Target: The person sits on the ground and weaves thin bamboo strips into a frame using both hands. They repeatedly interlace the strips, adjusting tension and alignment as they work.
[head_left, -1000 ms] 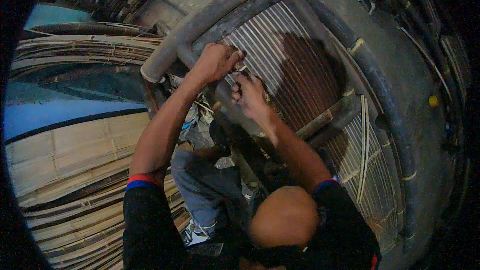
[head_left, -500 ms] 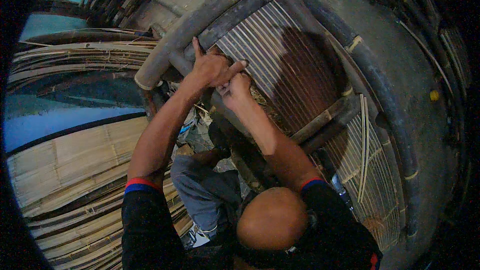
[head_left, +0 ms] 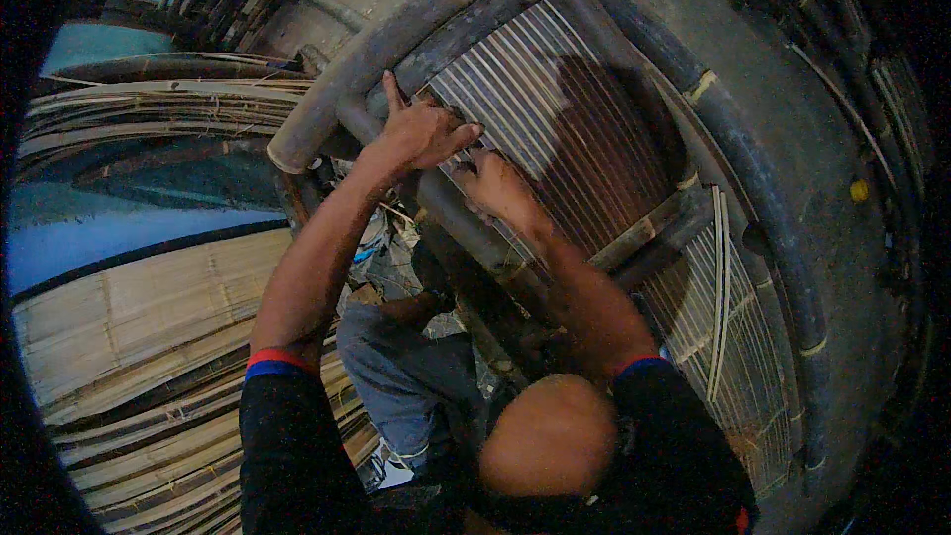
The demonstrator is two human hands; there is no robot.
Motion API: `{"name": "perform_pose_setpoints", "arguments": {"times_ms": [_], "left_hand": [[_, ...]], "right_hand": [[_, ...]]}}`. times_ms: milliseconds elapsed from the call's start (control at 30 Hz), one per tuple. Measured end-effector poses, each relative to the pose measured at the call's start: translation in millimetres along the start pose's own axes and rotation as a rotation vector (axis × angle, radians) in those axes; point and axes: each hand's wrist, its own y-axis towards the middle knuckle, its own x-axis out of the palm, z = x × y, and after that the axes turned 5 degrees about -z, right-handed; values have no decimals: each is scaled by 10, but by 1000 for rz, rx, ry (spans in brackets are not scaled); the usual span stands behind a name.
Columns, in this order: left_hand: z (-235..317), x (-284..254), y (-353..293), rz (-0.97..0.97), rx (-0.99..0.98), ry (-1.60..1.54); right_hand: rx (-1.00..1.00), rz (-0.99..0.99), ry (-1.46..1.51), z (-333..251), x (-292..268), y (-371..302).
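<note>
A seat of dark bamboo poles holds a panel of thin parallel bamboo strips. My left hand rests at the panel's left corner, its index finger stretched up against the frame pole and its thumb reaching right over the strip edge. Its other fingers are partly hidden. Close below that thumb, my right hand lies over the near edge of the strips with its fingers curled in. Whatever they grip is too small or too covered to make out.
A second strip panel carries two loose pale strips. Split bamboo mats lie stacked at left, below a blue surface. Bundled long strips sit behind. A yellow object is on the floor at right.
My right hand has slid right and a little nearer along the strip edge, away from the left thumb, and its elbow has swung outward. The left hand has barely moved.
</note>
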Motion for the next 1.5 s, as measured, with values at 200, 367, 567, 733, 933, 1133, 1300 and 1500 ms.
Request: {"name": "perform_pose_setpoints", "arguments": {"times_ms": [200, 367, 567, 733, 933, 1133, 1300, 1500], "left_hand": [[-259, 232, -126, 258, 93, 232], [-52, 201, -113, 198, 30, 218], [91, 57, -190, 200, 20, -350], [166, 261, -326, 346, 6, -610], [129, 277, -470, 344, 99, -250], [203, 156, -764, 335, 4, -596], [247, 326, -1063, 366, -221, -1392], [-162, -262, -1568, 801, 480, -2059]], "right_hand": [[55, 85, -585, -200, -275, -575], [-92, 170, -282, -355, -396, -1008], [-20, 196, 709, -89, -20, -269], [-3, 224, 1220, -154, 238, -72], [-193, 189, 585, 90, 276, -166], [-117, 351, 69, -215, 34, -149], [-832, 486, 62, -986, -80, -506], [-1082, 217, -153, -1048, 238, -911]]}}
